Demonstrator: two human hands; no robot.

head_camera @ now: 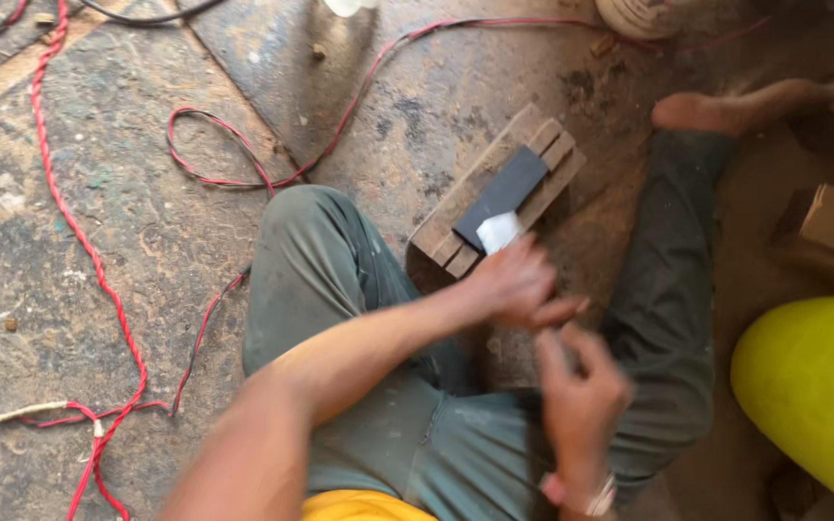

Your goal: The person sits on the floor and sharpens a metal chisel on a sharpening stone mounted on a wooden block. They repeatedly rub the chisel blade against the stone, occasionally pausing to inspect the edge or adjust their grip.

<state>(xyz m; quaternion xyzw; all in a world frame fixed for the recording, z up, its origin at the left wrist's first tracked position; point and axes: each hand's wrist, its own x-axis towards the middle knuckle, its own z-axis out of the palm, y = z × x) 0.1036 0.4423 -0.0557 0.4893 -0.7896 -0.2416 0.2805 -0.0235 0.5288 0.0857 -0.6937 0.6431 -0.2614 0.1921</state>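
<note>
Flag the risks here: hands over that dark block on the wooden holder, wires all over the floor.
1. The dark block lies on a small wooden holder on the uneven floor; pressure could probably shift or tip it.
2. The left hand and right hand are bare and blurred; what they grip cannot be told, so a slip could mean scraped fingers.
3. Red wires loop beside the knee: a snag hazard.

One camera, worn on the head, looks steeply down at the person's lap and the floor beyond. It sits close: the left hand and right hand fill the near centre, the forearms run off the near edge. A wooden block lies just beyond; red cable trails left.
</note>
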